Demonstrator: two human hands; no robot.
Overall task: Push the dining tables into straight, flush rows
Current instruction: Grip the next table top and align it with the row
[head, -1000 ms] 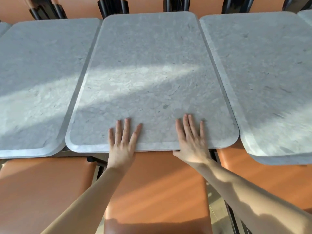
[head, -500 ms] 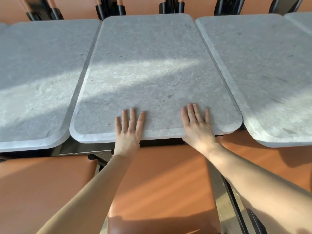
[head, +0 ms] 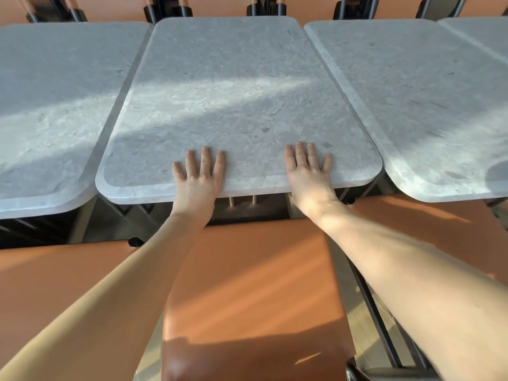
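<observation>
A: What's nearest to me?

B: An orange seat (head: 255, 284), right under my arms. More orange seats flank it on both sides.

A: And my hands?

B: Both lie flat on the near edge of the middle table (head: 233, 86). My left hand (head: 199, 180) has straight fingers spread on the stone, palm over the rim, left of the edge's centre. My right hand (head: 309, 171) does the same toward the near right corner. Neither one curls round anything; they just press on the top. The thumbs I can't make out clearly.

A: Where does that table sit against the others?

B: Its near edge lies farther from me than the near edges of the left table (head: 49, 111) and the right table (head: 428, 100); both stick out toward me past it. On the left side the two tops run close together, with a narrow dark seam between them. On the right side the seam is thin too. At the far edge, the middle top reaches slightly beyond its neighbours.

A: Anything past that?

B: Chair legs (head: 167, 6), black with orange tops, along the far edge, against an orange floor.
</observation>
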